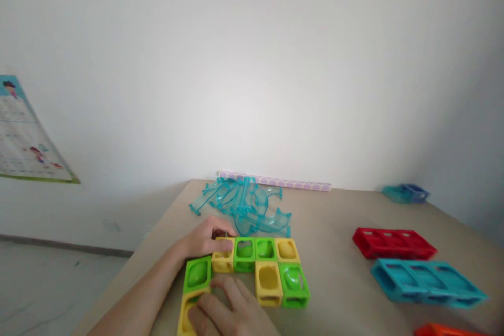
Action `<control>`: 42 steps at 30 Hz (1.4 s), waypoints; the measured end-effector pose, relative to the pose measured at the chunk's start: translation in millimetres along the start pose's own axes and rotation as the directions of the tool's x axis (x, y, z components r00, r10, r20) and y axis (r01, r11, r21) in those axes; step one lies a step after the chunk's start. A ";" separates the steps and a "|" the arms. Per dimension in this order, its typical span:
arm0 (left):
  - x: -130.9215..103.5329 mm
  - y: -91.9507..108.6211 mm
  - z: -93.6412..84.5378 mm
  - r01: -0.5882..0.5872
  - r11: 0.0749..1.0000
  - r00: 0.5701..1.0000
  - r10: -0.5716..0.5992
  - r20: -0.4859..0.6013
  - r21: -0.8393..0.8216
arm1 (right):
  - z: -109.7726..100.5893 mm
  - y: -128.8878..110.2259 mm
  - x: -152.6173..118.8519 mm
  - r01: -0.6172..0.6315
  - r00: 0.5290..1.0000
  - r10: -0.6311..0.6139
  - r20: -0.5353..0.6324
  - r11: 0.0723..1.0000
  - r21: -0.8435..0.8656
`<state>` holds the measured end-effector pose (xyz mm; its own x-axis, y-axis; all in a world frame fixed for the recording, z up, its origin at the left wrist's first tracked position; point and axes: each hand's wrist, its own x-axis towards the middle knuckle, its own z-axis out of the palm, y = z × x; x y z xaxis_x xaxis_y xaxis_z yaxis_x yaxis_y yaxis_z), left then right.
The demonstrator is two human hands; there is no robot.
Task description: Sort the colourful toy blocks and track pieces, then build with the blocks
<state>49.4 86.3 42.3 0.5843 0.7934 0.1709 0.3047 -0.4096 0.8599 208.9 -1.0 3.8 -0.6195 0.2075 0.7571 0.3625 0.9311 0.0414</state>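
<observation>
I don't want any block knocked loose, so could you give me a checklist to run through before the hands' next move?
1. Left hand on the left-end yellow block of the back row: ok, thumb at its top.
2. Grip of the right hand on the near-left yellow block: cannot tell, fingers hide it.
3. Back row side by side: ok.
4. Teal translucent pieces sorted: not ok, heaped behind the row.
5. Red frame away from both hands: ok, off to the right.

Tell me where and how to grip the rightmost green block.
Likely best: pinch the green block by its right wall, coming from the right; that side faces outward, while yellow blocks adjoin its left and far sides.
</observation>
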 end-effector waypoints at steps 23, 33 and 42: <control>-3.3 -7.8 -4.9 0.123 0.960 0.992 -0.124 0.011 -0.250 | -87.9 46.0 30.4 -0.490 0.814 0.478 0.331 0.870 -0.051; -3.0 -8.7 -6.6 0.072 0.978 0.997 -0.068 0.027 -0.196 | -79.2 74.5 29.0 -0.468 0.781 0.437 0.445 0.883 -0.045; -1.6 -10.0 -7.1 0.095 0.973 0.995 -0.084 0.062 -0.209 | -65.1 66.0 22.3 -0.537 0.685 0.485 0.544 0.840 -0.074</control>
<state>40.0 92.3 36.8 0.6019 0.7957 0.0679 0.1953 -0.2290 0.9536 264.4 45.5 65.8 -0.6268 0.7571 0.1841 0.6887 0.6488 -0.3236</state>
